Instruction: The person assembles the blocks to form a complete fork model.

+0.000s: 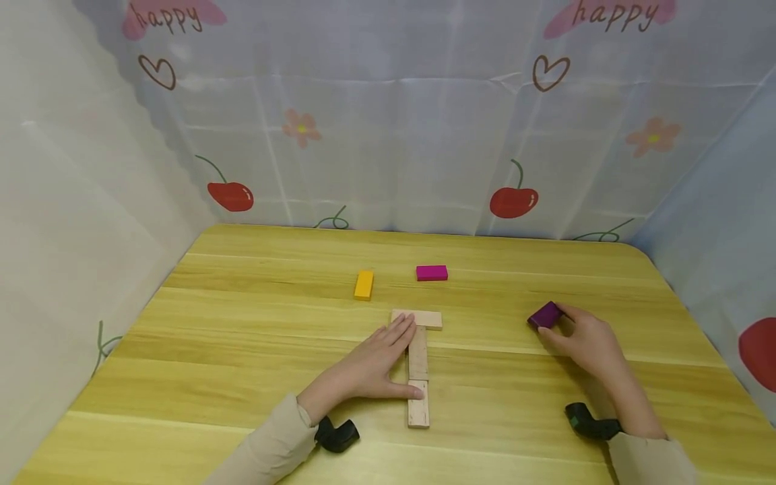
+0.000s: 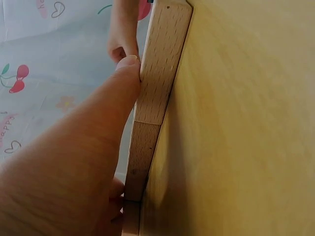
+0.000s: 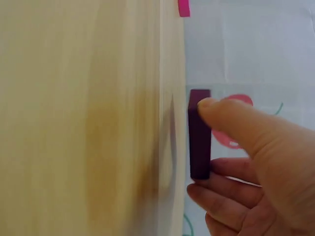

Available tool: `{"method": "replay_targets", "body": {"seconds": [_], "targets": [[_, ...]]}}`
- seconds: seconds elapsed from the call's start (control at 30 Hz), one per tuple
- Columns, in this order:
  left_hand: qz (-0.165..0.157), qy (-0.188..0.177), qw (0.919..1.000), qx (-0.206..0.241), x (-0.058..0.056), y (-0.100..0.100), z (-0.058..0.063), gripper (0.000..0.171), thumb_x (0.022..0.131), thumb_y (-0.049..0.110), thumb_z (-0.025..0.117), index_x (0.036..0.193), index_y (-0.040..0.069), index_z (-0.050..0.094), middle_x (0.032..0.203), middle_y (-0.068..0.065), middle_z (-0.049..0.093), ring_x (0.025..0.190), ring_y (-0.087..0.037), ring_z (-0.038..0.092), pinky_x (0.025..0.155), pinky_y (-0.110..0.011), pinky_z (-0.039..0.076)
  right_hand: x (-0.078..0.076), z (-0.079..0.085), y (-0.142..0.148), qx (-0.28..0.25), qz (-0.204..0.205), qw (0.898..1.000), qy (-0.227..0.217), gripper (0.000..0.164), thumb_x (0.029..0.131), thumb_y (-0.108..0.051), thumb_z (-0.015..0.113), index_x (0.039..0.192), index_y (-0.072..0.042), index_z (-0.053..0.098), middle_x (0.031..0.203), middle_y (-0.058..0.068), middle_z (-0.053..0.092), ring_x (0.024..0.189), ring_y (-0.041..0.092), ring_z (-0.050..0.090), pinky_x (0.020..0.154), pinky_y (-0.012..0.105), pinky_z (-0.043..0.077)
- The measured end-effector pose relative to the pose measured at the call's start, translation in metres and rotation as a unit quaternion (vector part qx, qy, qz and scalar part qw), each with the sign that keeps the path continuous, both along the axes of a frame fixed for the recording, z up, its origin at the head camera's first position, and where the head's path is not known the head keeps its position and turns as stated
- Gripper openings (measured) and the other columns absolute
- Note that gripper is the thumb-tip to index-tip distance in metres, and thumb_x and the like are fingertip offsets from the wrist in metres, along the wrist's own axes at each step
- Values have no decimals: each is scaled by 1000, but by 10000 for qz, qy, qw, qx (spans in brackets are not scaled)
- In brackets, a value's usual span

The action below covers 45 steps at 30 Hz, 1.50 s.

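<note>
Three plain wooden blocks form a T on the table: a crosswise block [image 1: 432, 320] at the far end, a middle block [image 1: 418, 357] and a near block [image 1: 418, 414] in line below it. My left hand [image 1: 376, 364] rests on them with straight fingers, fingertips on the crosswise block and thumb on the near block. In the left wrist view the thumb touches the side of a wooden block [image 2: 160, 69]. Over on the right, my right hand [image 1: 591, 343] pinches a dark purple block [image 1: 545, 315] between thumb and fingers. The right wrist view shows that purple block [image 3: 200, 137] seemingly just above the table.
A yellow block [image 1: 364, 285] and a magenta block [image 1: 432, 273] lie beyond the T on the wood-grain table [image 1: 242, 350]. A printed curtain [image 1: 394, 148] hangs behind the table's far edge. Black wrist devices [image 1: 337, 435] sit at both wrists.
</note>
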<state>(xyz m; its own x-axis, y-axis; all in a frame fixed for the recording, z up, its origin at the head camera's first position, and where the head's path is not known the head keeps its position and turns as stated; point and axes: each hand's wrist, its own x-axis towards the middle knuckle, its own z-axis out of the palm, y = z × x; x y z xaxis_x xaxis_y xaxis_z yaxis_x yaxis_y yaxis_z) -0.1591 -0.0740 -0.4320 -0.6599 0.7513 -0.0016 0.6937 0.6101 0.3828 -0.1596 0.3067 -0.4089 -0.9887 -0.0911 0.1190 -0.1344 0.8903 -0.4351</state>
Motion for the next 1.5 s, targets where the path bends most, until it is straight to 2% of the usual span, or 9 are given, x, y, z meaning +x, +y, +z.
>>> {"method": "replay_targets", "body": {"seconds": [0.3,0.83,1.13,1.5], "targets": [[18,29,10000,40,2,-1,2,107,80,73,48,149,2,9,155,-9,0,140,-21,-2,111,-40,8,-14,5,-35,-191,340,9987,342,60,81,-21,74,125,14,51,118,35,53,104,50,51,82,60,43],[28,90,9999,48,3,-1,-1,106,80,73,45,149,2,9,155,-9,0,140,-21,-2,110,-41,9,-46,-4,-106,-483,818,9953,189,60,81,-25,75,127,8,54,119,27,57,109,42,53,87,53,44],[38,100,9999,69,2,-1,0,105,81,73,46,149,2,11,155,-9,2,140,-21,-2,110,-43,10,-56,-7,-124,-721,931,9929,141,59,81,-24,75,127,7,54,120,26,56,111,40,52,90,51,43],[37,92,9999,18,2,-2,-2,106,80,74,45,150,2,9,155,-8,0,139,-19,-4,110,-41,8,-64,-19,-128,-877,1017,9909,56,60,82,-23,75,129,8,52,123,26,54,114,40,50,94,50,41]]}}
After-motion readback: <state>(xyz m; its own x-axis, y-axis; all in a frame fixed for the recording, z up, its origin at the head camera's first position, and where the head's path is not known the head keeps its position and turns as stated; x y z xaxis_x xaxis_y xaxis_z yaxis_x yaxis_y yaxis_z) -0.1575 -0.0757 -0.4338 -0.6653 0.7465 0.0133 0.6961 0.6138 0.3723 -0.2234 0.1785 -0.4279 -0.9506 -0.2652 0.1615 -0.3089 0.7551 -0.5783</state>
